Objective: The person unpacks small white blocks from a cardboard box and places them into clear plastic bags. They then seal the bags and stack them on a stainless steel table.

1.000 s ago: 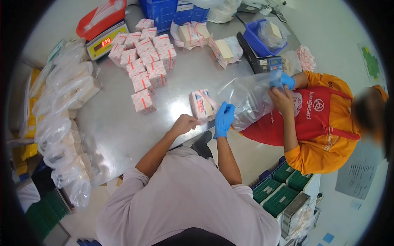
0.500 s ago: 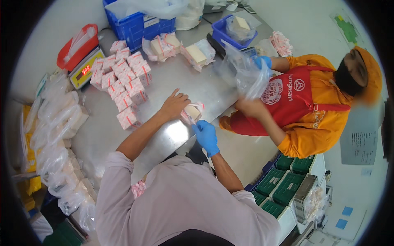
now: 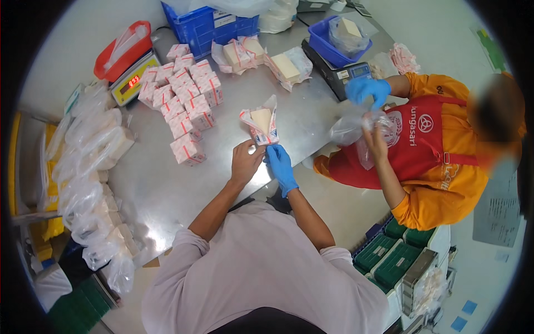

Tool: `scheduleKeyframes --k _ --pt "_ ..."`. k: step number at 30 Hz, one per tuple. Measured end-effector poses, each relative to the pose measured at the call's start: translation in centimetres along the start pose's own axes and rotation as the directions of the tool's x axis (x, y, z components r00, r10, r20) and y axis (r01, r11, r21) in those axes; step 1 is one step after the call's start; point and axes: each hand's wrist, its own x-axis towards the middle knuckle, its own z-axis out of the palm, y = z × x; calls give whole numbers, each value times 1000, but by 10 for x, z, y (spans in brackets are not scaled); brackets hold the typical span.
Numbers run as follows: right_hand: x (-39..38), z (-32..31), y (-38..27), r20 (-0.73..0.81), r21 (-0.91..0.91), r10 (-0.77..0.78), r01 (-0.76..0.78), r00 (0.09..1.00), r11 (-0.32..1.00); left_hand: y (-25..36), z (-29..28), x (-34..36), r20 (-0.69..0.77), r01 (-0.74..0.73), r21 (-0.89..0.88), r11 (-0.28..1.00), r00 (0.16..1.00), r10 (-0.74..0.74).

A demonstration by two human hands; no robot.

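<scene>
A cream-coloured block [image 3: 261, 119] lies on the steel table, partly wrapped in white-and-red printed wrapping paper [image 3: 267, 137]. The paper's far corner stands up, leaving the block's top bare. At the near edge of the paper, my bare left hand [image 3: 246, 162] pinches it from the left. My right hand [image 3: 282, 168], in a blue glove, grips the same near edge from the right, its fingertips close to the left hand's. To the left stand several finished wrapped blocks [image 3: 186, 92] in rows, one wrapped block [image 3: 187, 149] being nearest to my left hand.
Open-wrapped blocks [image 3: 285, 67] lie at the far side by a blue crate [image 3: 194, 30]. Left are a scale [image 3: 130, 83] with a red tray and several bagged blocks [image 3: 92, 150]. At right, a person in a red apron [image 3: 400, 133] handles a plastic bag [image 3: 361, 128] near another scale [image 3: 328, 72].
My left hand has drawn back to the block's near side, beside my right hand. The wrapper has opened out around the block. The other person has brought the plastic bag lower.
</scene>
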Motion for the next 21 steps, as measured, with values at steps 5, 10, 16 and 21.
scheduleKeyframes --k 5,10,16,21 --pt "1 -9 3 -197 -38 -89 83 976 996 11 15 -3 -16 -27 148 989 999 30" --pt "3 -18 -1 -138 -181 -210 184 968 966 10 28 -6 129 127 199 972 980 -155" --pt "4 -29 -3 31 -387 -326 312 945 868 1 12 -8 117 327 -311 893 945 -305" --pt "4 -14 -10 108 -685 -343 321 933 654 12 4 27 349 341 154 927 859 -374"
